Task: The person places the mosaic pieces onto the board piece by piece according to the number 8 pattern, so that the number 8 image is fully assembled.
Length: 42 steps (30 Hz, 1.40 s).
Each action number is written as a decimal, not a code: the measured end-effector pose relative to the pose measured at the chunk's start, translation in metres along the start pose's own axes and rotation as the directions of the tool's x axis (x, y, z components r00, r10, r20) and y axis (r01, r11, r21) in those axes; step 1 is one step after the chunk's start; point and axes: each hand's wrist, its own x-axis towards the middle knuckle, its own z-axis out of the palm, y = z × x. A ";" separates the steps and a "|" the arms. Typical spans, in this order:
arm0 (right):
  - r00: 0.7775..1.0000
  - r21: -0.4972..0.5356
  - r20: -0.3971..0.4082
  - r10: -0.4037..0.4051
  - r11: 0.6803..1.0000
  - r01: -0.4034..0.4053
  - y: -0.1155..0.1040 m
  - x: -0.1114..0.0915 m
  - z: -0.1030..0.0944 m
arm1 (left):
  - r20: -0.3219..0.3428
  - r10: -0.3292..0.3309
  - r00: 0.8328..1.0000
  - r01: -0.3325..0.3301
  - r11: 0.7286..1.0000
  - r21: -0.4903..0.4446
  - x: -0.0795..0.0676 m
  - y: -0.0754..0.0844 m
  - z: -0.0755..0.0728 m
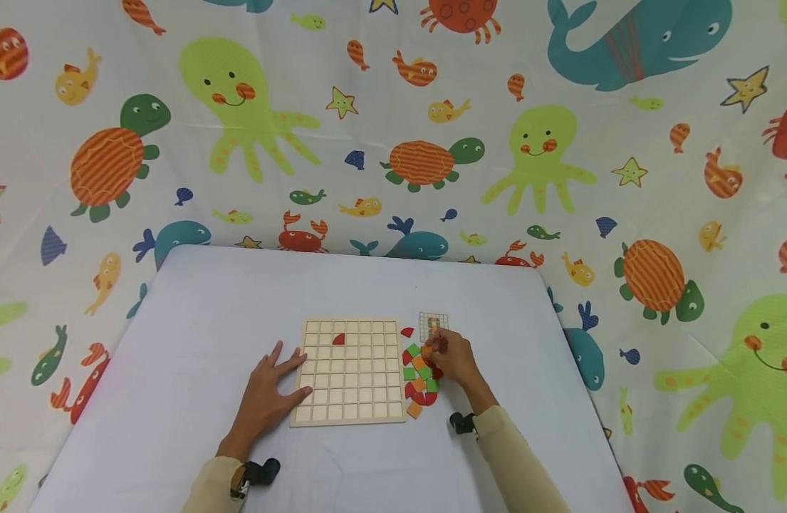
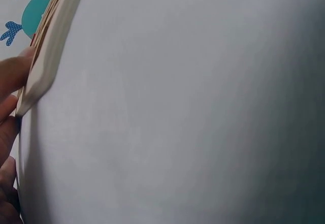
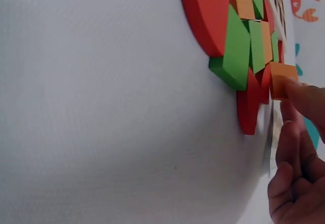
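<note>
A wooden grid board (image 1: pixel 353 423) lies on the table with one red quarter-circle piece (image 1: pixel 339 339) in a cell of its upper part. My left hand (image 1: pixel 268 392) rests at the board's left edge, fingers spread and thumb on the frame. In the left wrist view, the thumb (image 2: pixel 15 74) touches the board's side (image 2: pixel 51 56). Between thumb and fingers, my right hand (image 1: pixel 454 356) pinches an orange square block (image 3: pixel 282 76). It is over a loose pile of red, green and orange pieces (image 1: pixel 425 372) to the right of the board.
Behind the pile lies a pattern card (image 1: pixel 425 328) with a printed grid, partly covered by the right hand. A single red piece (image 1: pixel 407 332) lies between card and board. The white table (image 1: pixel 355 470) ends at a curtain (image 1: pixel 367 92) printed with sea animals.
</note>
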 end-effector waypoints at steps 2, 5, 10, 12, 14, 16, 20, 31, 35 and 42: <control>1.000 0.019 -0.021 -0.003 1.000 0.003 -0.001 -0.001 0.000 | 0.005 -0.006 1.000 0.006 1.000 0.003 -0.001 0.000 0.000; 0.998 0.051 -0.061 -0.021 0.998 0.025 -0.003 -0.002 0.001 | 0.004 -0.004 1.000 0.004 1.000 0.008 -0.002 0.001 0.000; 0.988 0.080 -0.102 -0.116 0.989 0.125 -0.015 -0.002 0.013 | -0.005 0.001 1.000 -0.001 1.000 0.011 -0.001 0.001 0.001; 0.983 0.092 -0.106 -0.148 0.983 0.158 -0.023 -0.001 0.019 | 0.001 -0.005 1.000 0.005 1.000 0.011 -0.002 0.001 0.002; 0.977 0.106 -0.105 -0.188 0.974 0.199 -0.031 0.000 0.027 | 0.007 -0.011 1.000 0.011 1.000 0.009 -0.002 0.001 0.002; 0.971 0.131 -0.099 -0.217 0.965 0.229 -0.041 0.001 0.034 | 0.011 -0.015 1.000 0.015 1.000 0.005 -0.001 0.002 0.003; 0.964 0.173 -0.081 -0.255 0.949 0.265 -0.054 0.005 0.048 | 0.016 -0.013 1.000 0.012 1.000 0.004 -0.001 0.004 0.003; 0.966 0.160 0.002 -0.258 0.954 0.254 -0.078 0.020 0.089 | 0.011 -0.006 1.000 0.006 1.000 0.005 -0.001 0.004 0.000; 0.977 0.124 0.001 -0.212 0.970 0.210 -0.085 0.021 0.099 | 0.011 -0.004 1.000 0.004 1.000 0.013 -0.001 0.003 0.000; 0.980 0.029 -0.024 -0.195 0.980 0.196 -0.092 0.023 0.106 | -0.008 0.004 1.000 -0.004 1.000 0.006 -0.001 0.003 0.000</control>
